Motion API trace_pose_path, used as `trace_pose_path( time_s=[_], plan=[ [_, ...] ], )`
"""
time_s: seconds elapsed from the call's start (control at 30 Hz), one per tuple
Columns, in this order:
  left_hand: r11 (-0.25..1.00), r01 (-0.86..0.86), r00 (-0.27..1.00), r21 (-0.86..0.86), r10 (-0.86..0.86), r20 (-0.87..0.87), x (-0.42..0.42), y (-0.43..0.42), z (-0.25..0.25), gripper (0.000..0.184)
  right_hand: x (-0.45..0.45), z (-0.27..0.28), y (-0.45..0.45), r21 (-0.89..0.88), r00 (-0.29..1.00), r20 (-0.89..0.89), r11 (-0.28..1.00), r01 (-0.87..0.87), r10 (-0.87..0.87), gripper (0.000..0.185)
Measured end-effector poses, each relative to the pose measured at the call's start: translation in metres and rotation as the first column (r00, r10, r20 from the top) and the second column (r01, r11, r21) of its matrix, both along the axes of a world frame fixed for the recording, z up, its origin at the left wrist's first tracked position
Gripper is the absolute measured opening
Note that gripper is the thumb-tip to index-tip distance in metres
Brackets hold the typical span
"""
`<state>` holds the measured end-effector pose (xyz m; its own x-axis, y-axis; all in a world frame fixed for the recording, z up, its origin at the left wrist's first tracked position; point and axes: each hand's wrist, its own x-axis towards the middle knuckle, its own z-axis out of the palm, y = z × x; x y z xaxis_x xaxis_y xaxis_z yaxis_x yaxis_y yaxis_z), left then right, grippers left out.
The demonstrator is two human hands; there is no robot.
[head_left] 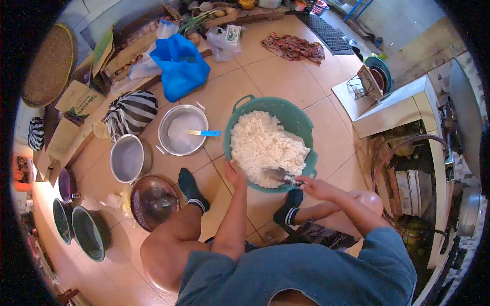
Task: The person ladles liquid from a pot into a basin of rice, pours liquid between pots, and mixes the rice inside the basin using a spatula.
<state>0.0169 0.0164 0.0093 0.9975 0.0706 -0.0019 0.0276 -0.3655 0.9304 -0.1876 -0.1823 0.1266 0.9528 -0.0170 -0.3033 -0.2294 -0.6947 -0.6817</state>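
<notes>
A green plastic basin [301,120] with side handles stands on the tiled floor between my feet. White cooked rice [263,145] is heaped in it, mostly towards its left and near sides. My left hand [235,176] holds the basin at its near left rim. Closed round the handle of a metal spatula [277,174], my right hand [317,188] is over the near right rim. The spatula's blade lies in the rice at the near edge. Left of the basin, a metal pot [162,127] contains something white and a spoon or spatula with a blue handle [210,133].
A second metal pot [116,171] and a brown round bowl [139,214] stand to the left. Dark green tubs [76,224] are further left. Beyond the pots lie a blue bag [178,76] and a striped bundle [131,115]. A patterned cloth [293,48] lies ahead; a tiled counter [393,115] is right.
</notes>
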Motion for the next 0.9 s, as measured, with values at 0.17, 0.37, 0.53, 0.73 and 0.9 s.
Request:
trace_pose_path(
  time_s=[0.17,0.37,0.53,0.73,0.9],
  plan=[
    [0.999,-0.036,0.999,-0.023,0.036,0.037,-0.003,-0.003,0.005,0.030,0.054,0.043,-0.037,0.205,0.718,-0.512,0.745,0.635,-0.471,0.039],
    [0.999,-0.030,0.998,-0.031,0.031,0.053,0.000,-0.004,-0.001,0.029,0.091,-0.042,0.006,0.034,0.883,-0.178,0.894,0.446,-0.434,0.042],
    [0.995,0.009,1.000,-0.095,-0.011,-0.019,0.000,-0.004,0.005,0.028,0.043,0.004,0.018,0.094,0.976,-0.192,0.987,0.127,-0.107,0.043],
    [0.992,-0.025,0.998,-0.120,0.032,0.055,-0.001,-0.006,0.000,0.027,0.046,0.089,-0.026,0.220,0.710,-0.670,0.856,0.468,-0.216,0.035],
    [0.992,0.035,0.998,-0.122,-0.041,-0.041,0.001,-0.002,0.008,0.035,0.062,0.087,-0.091,0.134,0.530,-0.798,0.773,0.620,-0.287,0.034]
  ],
)
